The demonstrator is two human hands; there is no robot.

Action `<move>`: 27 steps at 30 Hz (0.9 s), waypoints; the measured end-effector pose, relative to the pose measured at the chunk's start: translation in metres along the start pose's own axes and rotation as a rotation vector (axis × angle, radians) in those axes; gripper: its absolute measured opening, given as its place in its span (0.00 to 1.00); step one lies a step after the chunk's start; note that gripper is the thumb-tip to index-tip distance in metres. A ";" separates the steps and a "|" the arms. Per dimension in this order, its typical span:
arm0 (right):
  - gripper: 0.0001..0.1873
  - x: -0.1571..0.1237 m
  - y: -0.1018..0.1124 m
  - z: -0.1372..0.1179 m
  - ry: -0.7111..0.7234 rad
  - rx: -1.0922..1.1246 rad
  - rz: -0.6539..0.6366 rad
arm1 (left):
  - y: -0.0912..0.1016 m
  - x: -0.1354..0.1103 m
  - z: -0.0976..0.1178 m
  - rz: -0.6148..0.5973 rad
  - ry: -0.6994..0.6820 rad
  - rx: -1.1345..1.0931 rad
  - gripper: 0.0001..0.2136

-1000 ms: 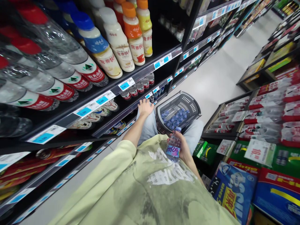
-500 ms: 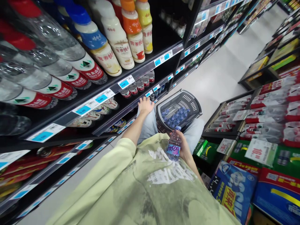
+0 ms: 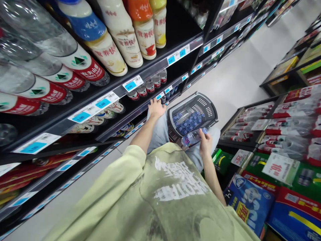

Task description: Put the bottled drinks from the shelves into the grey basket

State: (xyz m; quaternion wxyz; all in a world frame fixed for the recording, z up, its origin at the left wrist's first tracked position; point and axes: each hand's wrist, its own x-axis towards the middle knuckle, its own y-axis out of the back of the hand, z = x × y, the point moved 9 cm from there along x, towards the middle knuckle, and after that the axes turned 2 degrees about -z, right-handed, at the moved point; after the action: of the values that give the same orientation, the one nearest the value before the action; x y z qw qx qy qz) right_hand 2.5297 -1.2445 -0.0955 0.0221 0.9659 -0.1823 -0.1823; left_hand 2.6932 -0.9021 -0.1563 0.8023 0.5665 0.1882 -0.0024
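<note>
Fingers spread, my left hand (image 3: 156, 108) lies over my bent knee beside the lower shelf edge. I cannot tell whether its fingertips touch the shelf. My right hand (image 3: 205, 142) is closed around the cap end of a small clear water bottle (image 3: 191, 138) with a blue cap and a purple-pink label. This bottle is tilted nearly flat, its base pointing left, over the near edge of a dark grey shopping basket (image 3: 212, 107). Inside the basket stand several blue-capped bottles (image 3: 192, 121), packed close together.
To my left, the shelf (image 3: 160, 65) carries red-labelled water bottles (image 3: 82, 63) and milk drink bottles (image 3: 127, 42). Stacked boxes (image 3: 248, 201) and shrink-wrapped bottle packs (image 3: 288, 124) stand on the right. Pale floor (image 3: 230, 77) stretches ahead between the shelves.
The bottle has gone from upright before my shirt to tilted nearly flat near the basket. My right hand has shifted from its side to its cap end. My left hand stays by the shelf.
</note>
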 end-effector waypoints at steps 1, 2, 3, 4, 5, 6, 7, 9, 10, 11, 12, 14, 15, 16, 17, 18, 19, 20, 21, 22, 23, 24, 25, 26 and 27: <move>0.21 0.010 0.002 -0.008 0.089 -0.114 0.026 | -0.001 0.000 0.000 -0.004 -0.001 -0.005 0.27; 0.22 0.020 0.002 -0.015 0.175 -0.226 0.052 | -0.001 0.001 0.000 -0.010 -0.002 -0.011 0.26; 0.22 0.030 -0.001 -0.019 0.244 -0.325 0.065 | -0.002 0.001 0.000 -0.017 -0.003 -0.021 0.26; 0.23 0.041 -0.006 -0.019 0.284 -0.410 0.051 | -0.002 0.002 0.000 -0.023 -0.002 -0.031 0.26; 0.23 0.053 -0.012 -0.015 0.303 -0.483 0.031 | -0.003 0.002 0.000 -0.029 0.000 -0.041 0.26; 0.22 0.065 -0.019 -0.009 0.306 -0.548 0.015 | -0.003 0.002 -0.001 -0.033 0.002 -0.049 0.25; 0.22 0.079 -0.025 -0.001 0.298 -0.609 0.004 | -0.003 0.003 -0.001 -0.035 0.004 -0.054 0.25; 0.20 0.106 -0.037 0.017 0.262 -0.722 -0.011 | -0.003 0.004 -0.003 -0.044 0.011 -0.059 0.25; 0.18 0.121 -0.044 0.027 0.244 -0.772 -0.020 | -0.004 0.005 -0.005 -0.051 0.014 -0.060 0.24; 0.17 0.134 -0.051 0.038 0.227 -0.817 -0.032 | -0.005 0.005 -0.006 -0.061 0.016 -0.059 0.24; 0.16 0.148 -0.058 0.048 0.214 -0.856 -0.044 | -0.006 0.006 -0.008 -0.070 0.018 -0.057 0.24; 0.15 0.172 -0.073 0.070 0.195 -0.925 -0.074 | -0.010 0.008 -0.012 -0.082 0.020 -0.041 0.24; 0.14 0.183 -0.079 0.082 0.183 -0.955 -0.084 | -0.013 0.009 -0.015 -0.085 0.021 -0.029 0.24; 0.13 0.193 -0.086 0.094 0.167 -0.982 -0.094 | -0.017 0.011 -0.018 -0.088 0.023 -0.014 0.23; 0.13 0.201 -0.091 0.108 0.145 -1.005 -0.102 | -0.022 0.013 -0.020 -0.091 0.026 0.002 0.23; 0.12 0.209 -0.095 0.122 0.119 -1.028 -0.111 | -0.028 0.015 -0.023 -0.094 0.029 0.018 0.23; 0.12 0.216 -0.099 0.136 0.090 -1.049 -0.118 | -0.034 0.017 -0.027 -0.097 0.032 0.034 0.23; 0.13 0.222 -0.103 0.149 0.062 -1.067 -0.127 | -0.040 0.019 -0.030 -0.100 0.037 0.048 0.23; 0.13 0.227 -0.106 0.161 0.038 -1.082 -0.136 | -0.046 0.020 -0.032 -0.107 0.041 0.062 0.23; 0.14 0.232 -0.109 0.172 0.017 -1.093 -0.147 | -0.052 0.021 -0.035 -0.117 0.045 0.074 0.23; 0.14 0.235 -0.112 0.183 -0.002 -1.101 -0.157 | -0.055 0.021 -0.037 -0.129 0.048 0.085 0.23; 0.14 0.238 -0.114 0.192 -0.018 -1.106 -0.170 | -0.057 0.021 -0.039 -0.141 0.049 0.093 0.24; 0.15 0.241 -0.116 0.201 -0.034 -1.109 -0.184 | -0.057 0.020 -0.040 -0.151 0.047 0.097 0.24; 0.15 0.242 -0.118 0.211 -0.053 -1.116 -0.201 | -0.055 0.018 -0.039 -0.159 0.042 0.098 0.24; 0.16 0.243 -0.119 0.220 -0.074 -1.126 -0.219 | -0.051 0.016 -0.038 -0.164 0.036 0.097 0.24</move>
State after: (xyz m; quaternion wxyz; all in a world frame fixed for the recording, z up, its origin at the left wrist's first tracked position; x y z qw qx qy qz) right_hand 2.7024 -1.2157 -0.3973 0.5075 0.8115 0.0431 -0.2864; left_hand 2.6861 -0.8822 -0.2183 0.7674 0.5874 0.2483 -0.0671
